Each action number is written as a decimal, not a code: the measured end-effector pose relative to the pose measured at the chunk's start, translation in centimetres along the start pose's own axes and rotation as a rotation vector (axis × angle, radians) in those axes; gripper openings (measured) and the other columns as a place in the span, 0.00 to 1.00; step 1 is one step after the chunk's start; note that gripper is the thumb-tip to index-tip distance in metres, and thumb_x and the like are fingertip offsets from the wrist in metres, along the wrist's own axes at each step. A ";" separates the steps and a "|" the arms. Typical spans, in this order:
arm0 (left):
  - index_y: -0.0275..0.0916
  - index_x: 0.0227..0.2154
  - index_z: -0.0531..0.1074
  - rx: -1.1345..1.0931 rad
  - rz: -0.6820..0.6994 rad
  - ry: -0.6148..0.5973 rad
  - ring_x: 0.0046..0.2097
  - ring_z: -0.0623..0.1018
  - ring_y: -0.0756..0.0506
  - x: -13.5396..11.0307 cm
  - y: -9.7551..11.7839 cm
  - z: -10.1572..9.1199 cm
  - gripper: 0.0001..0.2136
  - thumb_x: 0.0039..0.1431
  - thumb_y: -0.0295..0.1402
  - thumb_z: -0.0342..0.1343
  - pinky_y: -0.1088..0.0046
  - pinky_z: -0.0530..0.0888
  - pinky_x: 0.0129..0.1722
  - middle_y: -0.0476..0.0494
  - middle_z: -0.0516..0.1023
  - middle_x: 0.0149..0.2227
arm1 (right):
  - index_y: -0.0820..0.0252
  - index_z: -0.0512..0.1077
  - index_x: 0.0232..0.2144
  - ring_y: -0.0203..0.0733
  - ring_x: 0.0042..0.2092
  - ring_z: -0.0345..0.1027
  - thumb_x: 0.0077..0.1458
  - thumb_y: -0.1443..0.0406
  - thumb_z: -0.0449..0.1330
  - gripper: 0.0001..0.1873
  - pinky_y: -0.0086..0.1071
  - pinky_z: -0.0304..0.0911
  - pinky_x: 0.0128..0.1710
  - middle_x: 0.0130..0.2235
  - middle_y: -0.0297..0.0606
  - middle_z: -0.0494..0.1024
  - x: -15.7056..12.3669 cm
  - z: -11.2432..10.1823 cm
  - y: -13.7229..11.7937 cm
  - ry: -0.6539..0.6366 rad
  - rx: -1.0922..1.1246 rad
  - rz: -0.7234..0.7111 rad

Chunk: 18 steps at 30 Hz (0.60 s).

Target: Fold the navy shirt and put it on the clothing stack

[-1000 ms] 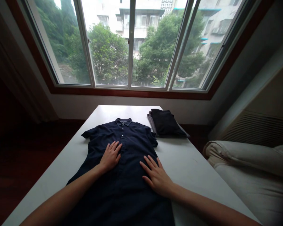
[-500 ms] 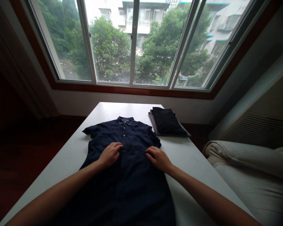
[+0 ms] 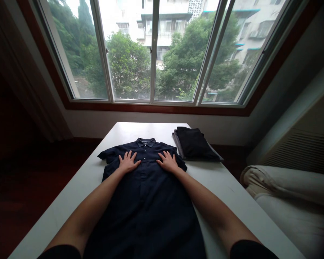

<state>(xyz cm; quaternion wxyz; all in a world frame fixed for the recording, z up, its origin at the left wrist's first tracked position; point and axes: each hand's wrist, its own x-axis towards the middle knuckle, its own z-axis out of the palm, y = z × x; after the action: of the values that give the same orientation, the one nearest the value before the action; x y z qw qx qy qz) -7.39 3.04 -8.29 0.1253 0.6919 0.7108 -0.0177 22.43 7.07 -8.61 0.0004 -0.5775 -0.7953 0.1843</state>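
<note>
A dark navy short-sleeved shirt (image 3: 148,205) lies spread front side up, its collar pointing toward the window and its lower part running to the bottom of the view. My left hand (image 3: 128,163) rests flat on the left chest of the shirt, fingers spread. On the other side of the button line, my right hand (image 3: 167,161) lies flat as well, its fingers apart. Neither hand grips the cloth. The left sleeve sticks out to the side, while my right hand and forearm lie close to the right sleeve.
The shirt lies on a white table (image 3: 226,194). Folded dark clothes (image 3: 196,144) are stacked at its far right. A pale sofa (image 3: 294,183) stands along the right, and a wide window (image 3: 151,104) is behind the table.
Both hands have moved forward up the shirt toward the collar, and their fingers have spread flat from a more curled pose. The view has shifted slightly.
</note>
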 end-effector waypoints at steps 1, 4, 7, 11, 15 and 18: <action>0.49 0.73 0.50 0.002 0.002 -0.007 0.74 0.41 0.26 0.3 -0.1 0.0 0.41 0.63 0.66 0.36 0.28 0.40 0.63 0.38 0.41 0.76 | 0.47 0.52 0.72 0.57 0.74 0.30 0.67 0.40 0.44 0.38 0.63 0.26 0.68 0.75 0.44 0.42 0.4 0.0 0.2 -0.003 0.000 -0.001; 0.49 0.73 0.49 0.002 0.002 -0.014 0.74 0.40 0.26 1.1 -0.1 -0.1 0.42 0.63 0.66 0.34 0.27 0.40 0.63 0.38 0.40 0.76 | 0.47 0.51 0.73 0.57 0.74 0.29 0.68 0.41 0.43 0.38 0.62 0.26 0.68 0.75 0.44 0.42 1.5 -0.2 0.6 0.001 -0.005 0.009; 0.48 0.73 0.48 -0.001 -0.002 -0.017 0.74 0.39 0.25 1.8 0.0 -0.3 0.41 0.64 0.66 0.34 0.27 0.40 0.63 0.37 0.39 0.76 | 0.47 0.50 0.73 0.56 0.74 0.29 0.68 0.41 0.42 0.38 0.61 0.26 0.68 0.75 0.43 0.42 2.7 -0.4 0.8 0.000 -0.010 0.025; 0.48 0.73 0.49 -0.007 -0.015 -0.030 0.74 0.39 0.24 3.6 -0.1 -0.4 0.40 0.65 0.64 0.34 0.26 0.39 0.62 0.38 0.40 0.76 | 0.47 0.49 0.73 0.56 0.74 0.29 0.68 0.41 0.41 0.38 0.60 0.25 0.68 0.75 0.42 0.41 4.4 -0.7 1.0 -0.024 -0.013 0.024; 0.49 0.73 0.50 -0.016 -0.028 -0.028 0.74 0.39 0.24 6.0 -0.5 -0.2 0.40 0.64 0.64 0.35 0.26 0.39 0.62 0.38 0.41 0.75 | 0.46 0.50 0.73 0.55 0.74 0.30 0.69 0.42 0.41 0.37 0.61 0.26 0.68 0.75 0.43 0.42 6.3 -0.7 1.3 -0.012 -0.005 0.029; 0.49 0.73 0.50 -0.014 -0.025 -0.009 0.74 0.40 0.25 7.6 -0.8 0.0 0.40 0.64 0.65 0.34 0.26 0.39 0.62 0.38 0.41 0.76 | 0.47 0.51 0.72 0.56 0.74 0.31 0.69 0.43 0.41 0.36 0.62 0.28 0.68 0.75 0.43 0.43 7.6 -0.6 1.5 0.006 -0.007 0.036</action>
<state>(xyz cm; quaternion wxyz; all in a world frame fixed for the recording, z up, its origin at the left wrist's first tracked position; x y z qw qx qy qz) -8.23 10.43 -9.96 0.1334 0.6820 0.7189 -0.0173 21.36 14.61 -10.12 -0.0027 -0.5923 -0.7854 0.1798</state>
